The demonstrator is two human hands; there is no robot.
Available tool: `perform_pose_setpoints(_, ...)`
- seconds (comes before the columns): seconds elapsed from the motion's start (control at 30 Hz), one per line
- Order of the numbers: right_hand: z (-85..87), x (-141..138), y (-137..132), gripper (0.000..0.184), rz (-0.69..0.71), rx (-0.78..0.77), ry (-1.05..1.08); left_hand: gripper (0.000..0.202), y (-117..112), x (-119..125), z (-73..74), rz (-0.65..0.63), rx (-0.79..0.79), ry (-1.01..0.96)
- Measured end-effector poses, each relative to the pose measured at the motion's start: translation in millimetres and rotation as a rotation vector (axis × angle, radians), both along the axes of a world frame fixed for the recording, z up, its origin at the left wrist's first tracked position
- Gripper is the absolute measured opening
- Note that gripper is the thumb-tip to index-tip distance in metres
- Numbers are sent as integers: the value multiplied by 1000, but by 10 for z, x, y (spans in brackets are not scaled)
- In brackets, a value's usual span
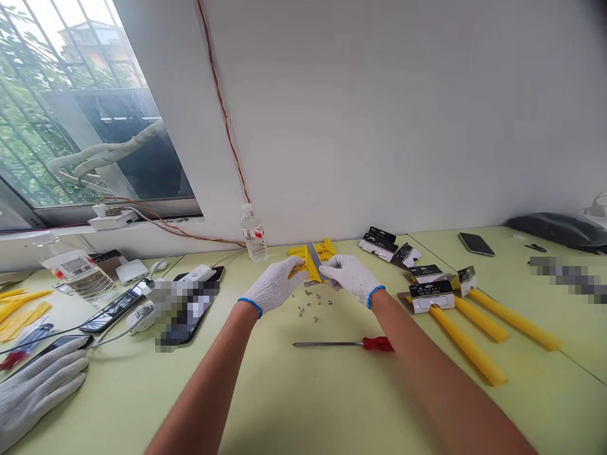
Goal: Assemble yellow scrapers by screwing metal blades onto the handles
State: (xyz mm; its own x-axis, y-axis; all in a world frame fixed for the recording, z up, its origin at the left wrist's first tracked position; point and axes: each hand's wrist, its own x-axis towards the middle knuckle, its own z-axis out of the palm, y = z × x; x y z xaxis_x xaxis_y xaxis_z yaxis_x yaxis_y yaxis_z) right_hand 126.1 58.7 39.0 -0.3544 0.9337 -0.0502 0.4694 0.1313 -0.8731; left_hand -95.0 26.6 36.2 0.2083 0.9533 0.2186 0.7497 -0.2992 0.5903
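Both my hands wear white knit gloves with blue cuffs. My left hand [281, 282] is closed on a yellow plastic scraper head [312, 264]. My right hand [349, 275] pinches a flat grey metal blade [315, 254], which lies against the yellow head. Behind them, more yellow scraper parts [327, 248] rest on the table near the wall. Several small screws [308, 304] are scattered just below my hands. A screwdriver [332, 344] with a red handle lies nearer to me, its handle end partly hidden by my right forearm.
Several yellow-handled scrapers [467, 344] with black card labels lie to the right, loose cards [379, 243] behind. A water bottle [254, 234] stands by the wall. Leftward are phones, a power strip [194, 276], cables and a white glove [42, 388]; whether a hand fills it, I cannot tell.
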Motion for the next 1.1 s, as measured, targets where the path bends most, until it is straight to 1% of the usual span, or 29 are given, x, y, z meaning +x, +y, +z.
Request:
perform_pose_setpoints(0.13,-19,-38,16,35,-13,9,28,34,6,-10,-6,1,28,15)
perform_pose_setpoints(0.37,23,-32,-22,37,-11,11,63,35,21,-13,-20,6,29,3)
perform_pose_setpoints(0.5,47,-33,-49,33,-9,33,57,34,22,-7,-15,-15,52,10)
perform_pose_setpoints(0.63,65,-45,-50,27,-31,71,33,35,14,1,-2,-15,45,6)
perform_pose_setpoints(0.77,114,-20,-101,23,-44,70,22,36,-7,18,19,-8,29,10)
perform_pose_setpoints(0.87,187,38,-215,29,-25,67,32,35,-20,31,37,-3,21,14)
perform_pose_setpoints(0.97,260,80,-319,37,-3,55,38,33,-22,31,51,-3,46,21)
perform_pose_setpoints(1.1,313,84,-354,36,2,42,38,32,-16,19,59,-3,65,35)
